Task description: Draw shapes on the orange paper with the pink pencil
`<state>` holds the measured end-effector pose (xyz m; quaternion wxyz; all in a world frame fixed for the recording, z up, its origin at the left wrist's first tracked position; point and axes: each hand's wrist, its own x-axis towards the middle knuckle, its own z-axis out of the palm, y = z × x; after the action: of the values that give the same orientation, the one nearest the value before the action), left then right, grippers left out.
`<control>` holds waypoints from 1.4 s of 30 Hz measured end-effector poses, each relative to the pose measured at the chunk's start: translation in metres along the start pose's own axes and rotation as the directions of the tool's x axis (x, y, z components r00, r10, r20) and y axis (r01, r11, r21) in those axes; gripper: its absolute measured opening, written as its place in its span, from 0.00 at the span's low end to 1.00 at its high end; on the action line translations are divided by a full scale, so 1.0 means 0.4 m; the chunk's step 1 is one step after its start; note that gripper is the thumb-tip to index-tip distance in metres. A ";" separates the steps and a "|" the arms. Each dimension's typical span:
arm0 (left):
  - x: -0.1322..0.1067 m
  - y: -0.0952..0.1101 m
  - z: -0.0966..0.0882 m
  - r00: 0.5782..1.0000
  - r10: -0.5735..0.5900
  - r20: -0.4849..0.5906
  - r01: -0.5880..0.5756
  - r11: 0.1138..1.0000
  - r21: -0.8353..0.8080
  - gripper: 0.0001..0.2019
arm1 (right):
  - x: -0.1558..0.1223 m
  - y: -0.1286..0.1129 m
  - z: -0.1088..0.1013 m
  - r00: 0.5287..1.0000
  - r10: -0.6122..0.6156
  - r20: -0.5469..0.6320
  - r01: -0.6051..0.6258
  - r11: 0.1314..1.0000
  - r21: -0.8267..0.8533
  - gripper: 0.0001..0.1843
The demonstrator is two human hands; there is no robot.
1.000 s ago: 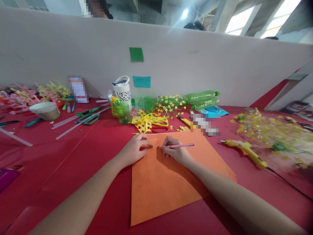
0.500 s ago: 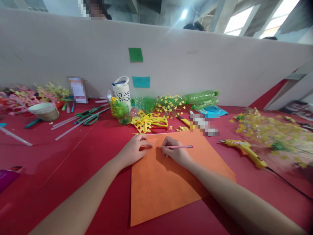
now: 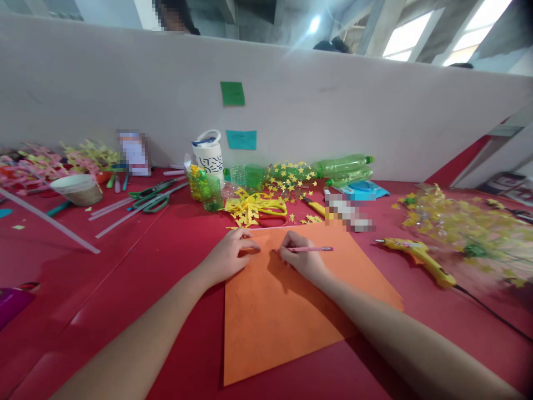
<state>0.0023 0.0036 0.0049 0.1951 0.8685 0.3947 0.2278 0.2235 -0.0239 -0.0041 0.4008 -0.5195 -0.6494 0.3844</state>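
An orange paper sheet (image 3: 287,311) lies on the red table (image 3: 125,289) in front of me. My right hand (image 3: 300,257) is closed round a pink pencil (image 3: 314,249), its tip down on the sheet's far corner. My left hand (image 3: 230,255) rests on the sheet's far left edge with its fingers curled and pinched on a small piece I cannot make out, close to the pencil tip.
Yellow scissors (image 3: 266,210) and yellow paper stars (image 3: 291,178) lie beyond the sheet. A yellow glue gun (image 3: 420,256) with its cord lies to the right, by a yellow flower sprig (image 3: 462,222). Green bottles (image 3: 343,166), a white tub (image 3: 208,153), green scissors (image 3: 152,194) and a bowl (image 3: 78,189) stand further back.
My hands have hardly moved; the pencil shifted slightly at the sheet's corner. A long clear stick at the left edge has swung further into view.
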 end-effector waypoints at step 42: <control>-0.001 -0.001 0.000 1.000 -0.009 0.003 0.009 1.000 -0.022 0.18 | -0.009 -0.021 0.001 0.990 -0.040 0.138 0.045 0.998 -0.035 0.04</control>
<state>0.0018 0.0038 0.0044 0.2063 0.8649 0.3956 0.2301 0.2207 -0.0288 0.0030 0.3531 -0.4853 -0.6938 0.3981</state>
